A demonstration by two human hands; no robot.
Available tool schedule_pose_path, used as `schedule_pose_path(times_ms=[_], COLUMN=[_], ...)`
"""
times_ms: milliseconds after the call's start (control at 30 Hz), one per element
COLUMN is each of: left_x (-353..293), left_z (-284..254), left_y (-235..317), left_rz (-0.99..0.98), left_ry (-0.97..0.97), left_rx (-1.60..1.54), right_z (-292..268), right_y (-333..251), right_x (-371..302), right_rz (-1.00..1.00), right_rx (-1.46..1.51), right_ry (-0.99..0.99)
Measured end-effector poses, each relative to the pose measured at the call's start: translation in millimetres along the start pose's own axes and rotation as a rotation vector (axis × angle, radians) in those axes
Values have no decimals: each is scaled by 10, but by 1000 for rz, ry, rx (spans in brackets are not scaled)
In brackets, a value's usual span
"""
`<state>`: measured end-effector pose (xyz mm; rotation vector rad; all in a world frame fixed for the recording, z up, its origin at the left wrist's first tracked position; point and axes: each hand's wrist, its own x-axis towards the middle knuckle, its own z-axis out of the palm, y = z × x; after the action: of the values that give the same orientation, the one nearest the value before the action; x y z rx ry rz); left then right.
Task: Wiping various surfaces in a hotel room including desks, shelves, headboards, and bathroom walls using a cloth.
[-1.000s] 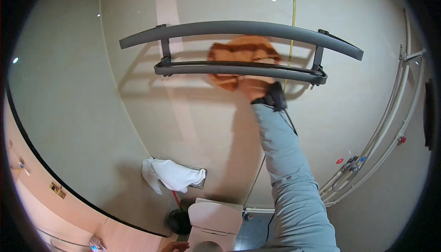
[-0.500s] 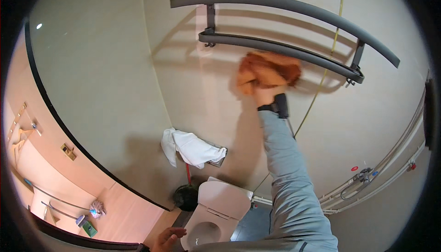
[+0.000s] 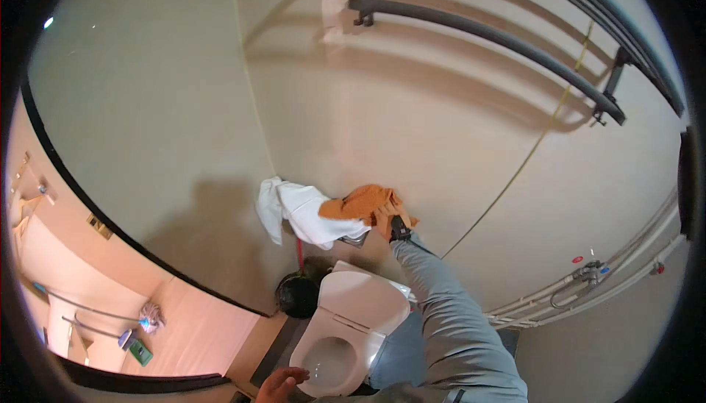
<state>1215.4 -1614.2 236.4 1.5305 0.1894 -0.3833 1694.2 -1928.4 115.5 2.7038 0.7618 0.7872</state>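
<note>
My right hand [image 3: 386, 219] is at the wall, its fingers on an orange cloth [image 3: 360, 203]. The cloth overlaps the right end of a white towel [image 3: 305, 212]. That towel drapes over a small metal holder [image 3: 355, 239] fixed low on the wall, most of which is covered. Low in the picture, my left hand [image 3: 282, 386] holds nothing, its fingers extended next to the bowl of a white toilet [image 3: 358, 300] with its lid raised.
A dark two-bar rack [image 3: 493, 35] juts from the wall above. A black round-headed tool with a red handle [image 3: 297, 294] stands left of the toilet. Pipes with a valve [image 3: 588, 274] run along the right. Through the doorway are a mop [image 3: 151, 316] and a green dustpan [image 3: 140, 353].
My right hand has come down and to the left with the orange cloth, from below the rack to the white towel. The view has shifted, so the rack now appears higher and farther right.
</note>
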Motion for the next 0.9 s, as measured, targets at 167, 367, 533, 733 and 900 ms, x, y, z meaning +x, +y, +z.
schedule_pose_path(times_ms=[167, 367, 533, 733, 900], left_x=[-1, 112, 103, 61, 132], left_z=[-88, 5, 270, 846, 1566], left_y=[-158, -164, -107, -162, -216], left_rz=[15, 128, 168, 181, 82], left_ry=[-98, -220, -242, -38, 172], left_rx=[-73, -163, -54, -104, -206], right_z=[-613, -3176, -3991, -2479, -834], right_y=[733, 2404, 2828, 2419, 1511], right_x=[-200, -339, -819, -680, -1124], right_rz=[158, 347, 393, 278, 70], right_rx=[-226, -49, -419, -166, 142], right_ry=[31, 634, 433, 356, 63])
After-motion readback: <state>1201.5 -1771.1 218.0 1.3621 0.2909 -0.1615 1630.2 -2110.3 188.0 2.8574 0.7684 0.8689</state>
